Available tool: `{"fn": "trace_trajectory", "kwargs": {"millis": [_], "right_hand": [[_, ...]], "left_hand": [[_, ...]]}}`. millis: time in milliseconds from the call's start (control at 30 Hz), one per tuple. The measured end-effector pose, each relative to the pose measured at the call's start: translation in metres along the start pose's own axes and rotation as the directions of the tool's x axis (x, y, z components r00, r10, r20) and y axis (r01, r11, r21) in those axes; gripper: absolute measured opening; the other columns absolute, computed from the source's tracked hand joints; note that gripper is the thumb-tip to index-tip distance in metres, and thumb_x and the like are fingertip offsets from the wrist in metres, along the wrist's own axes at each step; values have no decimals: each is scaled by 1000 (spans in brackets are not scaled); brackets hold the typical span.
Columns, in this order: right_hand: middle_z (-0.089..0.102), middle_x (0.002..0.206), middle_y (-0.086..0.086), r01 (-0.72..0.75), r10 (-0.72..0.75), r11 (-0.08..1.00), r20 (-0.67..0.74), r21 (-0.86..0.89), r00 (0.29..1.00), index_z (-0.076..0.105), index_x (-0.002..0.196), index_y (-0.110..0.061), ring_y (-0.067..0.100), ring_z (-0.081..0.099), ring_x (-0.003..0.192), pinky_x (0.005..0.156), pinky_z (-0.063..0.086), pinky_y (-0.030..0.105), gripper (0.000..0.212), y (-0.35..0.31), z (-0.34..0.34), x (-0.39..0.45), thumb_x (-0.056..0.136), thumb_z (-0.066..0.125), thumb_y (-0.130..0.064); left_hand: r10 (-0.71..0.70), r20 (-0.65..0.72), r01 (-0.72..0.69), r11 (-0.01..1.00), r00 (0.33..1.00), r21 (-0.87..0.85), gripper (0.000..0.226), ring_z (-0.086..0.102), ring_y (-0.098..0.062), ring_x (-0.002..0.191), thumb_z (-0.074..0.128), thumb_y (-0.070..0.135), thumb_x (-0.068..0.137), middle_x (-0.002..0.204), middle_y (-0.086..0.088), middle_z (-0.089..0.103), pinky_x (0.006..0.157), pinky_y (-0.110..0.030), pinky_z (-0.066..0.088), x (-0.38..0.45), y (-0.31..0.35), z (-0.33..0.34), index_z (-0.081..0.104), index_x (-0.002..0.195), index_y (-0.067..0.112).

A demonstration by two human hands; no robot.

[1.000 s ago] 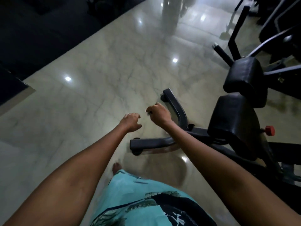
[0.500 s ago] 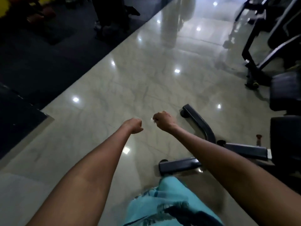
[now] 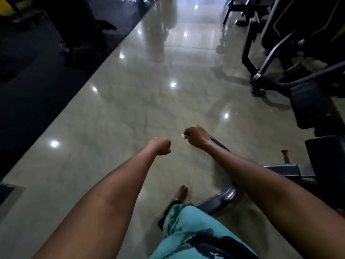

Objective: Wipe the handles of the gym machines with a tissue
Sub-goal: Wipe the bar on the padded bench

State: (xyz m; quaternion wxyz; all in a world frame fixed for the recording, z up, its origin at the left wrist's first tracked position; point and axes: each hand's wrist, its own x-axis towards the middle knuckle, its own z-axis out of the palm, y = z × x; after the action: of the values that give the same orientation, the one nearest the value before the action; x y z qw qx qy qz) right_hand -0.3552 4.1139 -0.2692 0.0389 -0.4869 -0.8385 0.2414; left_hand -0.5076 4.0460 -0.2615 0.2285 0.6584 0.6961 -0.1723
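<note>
Head view: right hand (image 3: 197, 136) grip clamps tissue (image 3: 182, 135); left hand (image 3: 162, 146) fisted.

The glossy marble floor (image 3: 130, 113) carried a machine's dark base bars (image 3: 222, 198), a bare foot (image 3: 182, 193), and black matting (image 3: 37, 81) at left.

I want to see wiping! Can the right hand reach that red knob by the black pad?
Probably not from here. The right hand with its bit of tissue is held out over the floor, and the red knob sits well off to its right.
</note>
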Motion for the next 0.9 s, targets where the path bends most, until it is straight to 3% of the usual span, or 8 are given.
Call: {"fn": "trace_trajectory", "kwargs": {"millis": [233, 533, 700, 800, 900], "right_hand": [[69, 107, 12, -234, 246, 967, -132, 106, 960, 71, 105, -11, 29, 63, 96, 72, 45, 27, 24, 74, -48, 74, 87, 55, -11], [71, 104, 11, -483, 525, 849, -235, 214, 818, 72, 104, -11, 28, 64, 92, 72, 47, 28, 24, 169, -105, 105, 87, 55, -12], [69, 105, 9, -641, 708, 706, -298, 301, 640, 71, 104, -13, 27, 63, 93, 68, 40, 24, 24, 229, -125, 92, 87, 54, -14], [70, 102, 10, -716, 815, 579, -313, 391, 488, 72, 102, -13, 28, 63, 94, 67, 35, 23, 23, 255, -137, 76, 89, 53, -15], [70, 90, 12, -756, 914, 400, -288, 519, 285, 72, 86, -13, 31, 64, 88, 65, 40, 26, 18, 272, -146, 59, 86, 54, -16]], "left_hand": [[209, 84, -222, 952, 974, 211, 33, 55, -32, 115, 47, 19, 94, 126, -16, 58, 91, -36, 45, 124, 31, -101, 59, 118, 2], [536, 127, -538, 743, 835, 398, 33, 53, -27, 117, 46, 22, 93, 126, -13, 58, 96, -36, 41, 246, 140, -168, 59, 119, 6], [670, 241, -697, 580, 703, 421, 33, 55, -30, 113, 47, 19, 94, 123, -16, 59, 91, -35, 45, 295, 214, -180, 59, 119, 1], [761, 302, -788, 415, 575, 455, 32, 54, -30, 113, 47, 19, 95, 123, -16, 59, 90, -35, 44, 316, 262, -193, 59, 119, 1], [800, 398, -852, 248, 448, 461, 31, 55, -31, 112, 48, 18, 95, 122, -17, 59, 87, -34, 44, 330, 310, -209, 61, 115, -1]]}}
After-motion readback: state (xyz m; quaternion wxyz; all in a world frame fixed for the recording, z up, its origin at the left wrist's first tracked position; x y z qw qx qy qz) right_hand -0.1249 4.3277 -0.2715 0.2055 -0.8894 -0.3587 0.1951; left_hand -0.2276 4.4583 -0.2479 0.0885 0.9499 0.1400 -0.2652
